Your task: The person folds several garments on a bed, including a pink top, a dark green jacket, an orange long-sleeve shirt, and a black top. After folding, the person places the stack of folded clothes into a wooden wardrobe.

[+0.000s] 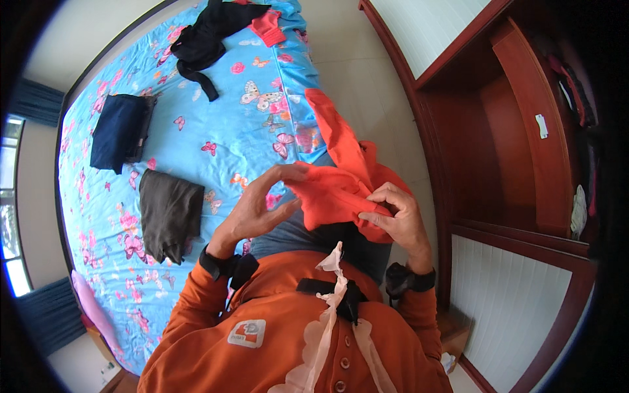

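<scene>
An orange-red knitted garment [331, 190] is bunched in front of my waist, and one long sleeve-like part reaches away along the bed's right edge. My right hand [400, 219] pinches a fold of it between thumb and fingers. On the other side, my left hand [262, 203] is curved with thumb and fingers wide apart. Its fingertips touch the garment's left edge, and blue bedding shows through the gap. The garment's lower folds hide part of my lap.
On the blue butterfly-patterned bed [190, 141] lie a folded navy garment [118, 131], a folded dark olive garment [169, 213] and a spread black garment [213, 36] with a red knitted piece [267, 29]. At right stands an open reddish-brown wardrobe [458, 150].
</scene>
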Tool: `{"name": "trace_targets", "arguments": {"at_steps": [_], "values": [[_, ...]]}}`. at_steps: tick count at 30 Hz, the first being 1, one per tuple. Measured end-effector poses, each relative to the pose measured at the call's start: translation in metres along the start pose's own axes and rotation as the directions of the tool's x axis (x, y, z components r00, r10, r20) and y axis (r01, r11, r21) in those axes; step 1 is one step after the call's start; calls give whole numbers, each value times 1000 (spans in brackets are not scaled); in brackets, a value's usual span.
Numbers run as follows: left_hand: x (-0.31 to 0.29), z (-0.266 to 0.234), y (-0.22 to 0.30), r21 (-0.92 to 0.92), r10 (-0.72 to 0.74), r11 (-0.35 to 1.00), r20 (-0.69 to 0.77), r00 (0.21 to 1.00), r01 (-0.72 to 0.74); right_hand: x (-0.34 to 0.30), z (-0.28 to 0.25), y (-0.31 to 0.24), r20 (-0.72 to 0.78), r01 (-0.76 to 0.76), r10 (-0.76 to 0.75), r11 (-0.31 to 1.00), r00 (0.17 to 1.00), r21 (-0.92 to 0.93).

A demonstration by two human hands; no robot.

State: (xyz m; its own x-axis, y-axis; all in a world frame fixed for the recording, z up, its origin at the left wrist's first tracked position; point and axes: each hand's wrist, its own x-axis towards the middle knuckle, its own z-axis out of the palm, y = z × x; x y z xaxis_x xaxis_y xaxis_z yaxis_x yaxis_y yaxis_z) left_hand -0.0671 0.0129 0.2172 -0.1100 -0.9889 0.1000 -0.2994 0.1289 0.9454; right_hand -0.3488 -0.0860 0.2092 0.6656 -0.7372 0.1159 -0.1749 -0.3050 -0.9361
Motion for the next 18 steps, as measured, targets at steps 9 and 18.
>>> {"name": "trace_targets", "arguments": {"at_steps": [9,18], "values": [[99,19,-27,25,-31,999,477,878,22,-18,-2,6,12,-2,3,998,1000,-57],[140,28,-30,-38,191,975,642,742,-217,-34,-6,-1,-50,-67,60,985,997,-156]]}}
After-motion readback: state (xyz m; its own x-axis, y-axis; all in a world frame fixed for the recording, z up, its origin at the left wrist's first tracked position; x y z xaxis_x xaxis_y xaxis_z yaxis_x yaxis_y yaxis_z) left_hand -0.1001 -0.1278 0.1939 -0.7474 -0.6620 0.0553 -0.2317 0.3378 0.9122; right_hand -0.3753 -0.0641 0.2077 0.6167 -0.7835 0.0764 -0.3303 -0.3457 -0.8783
